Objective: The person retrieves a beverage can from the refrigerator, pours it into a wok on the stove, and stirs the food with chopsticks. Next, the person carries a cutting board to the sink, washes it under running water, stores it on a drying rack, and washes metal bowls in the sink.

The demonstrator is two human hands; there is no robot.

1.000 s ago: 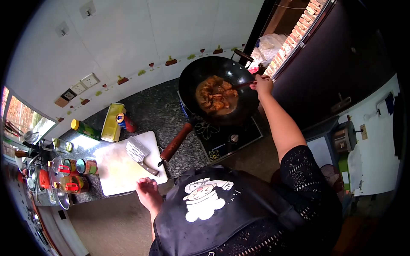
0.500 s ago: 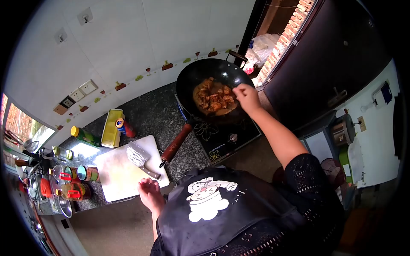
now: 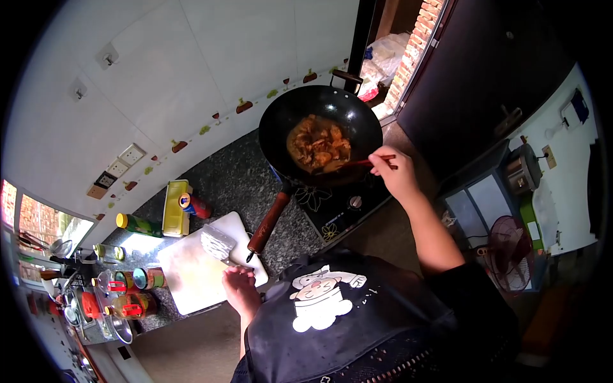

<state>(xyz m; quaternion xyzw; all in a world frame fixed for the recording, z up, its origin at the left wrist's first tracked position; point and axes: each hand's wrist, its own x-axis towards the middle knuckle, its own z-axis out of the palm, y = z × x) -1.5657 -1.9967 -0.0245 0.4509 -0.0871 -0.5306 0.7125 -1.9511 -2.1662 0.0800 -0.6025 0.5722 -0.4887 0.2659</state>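
Through the head camera I'm seeing browned food (image 3: 317, 142) lying in sauce inside the wok (image 3: 363, 121), over the stove (image 3: 345, 216); I'm judging the cooking well along, the stirring unfinished. The right hand (image 3: 397, 175) is closing firmly around the red-handled utensil (image 3: 362, 163), which is reaching into the wok. The left hand (image 3: 242, 288) is hanging half-curled by the cleaver (image 3: 216, 242) on the cutting board (image 3: 185, 277); whether they're touching, I'm not able to tell. The long wok handle (image 3: 269, 223) is jutting over the worktop (image 3: 223, 182), beside a can (image 3: 196, 206) and jars (image 3: 150, 278).
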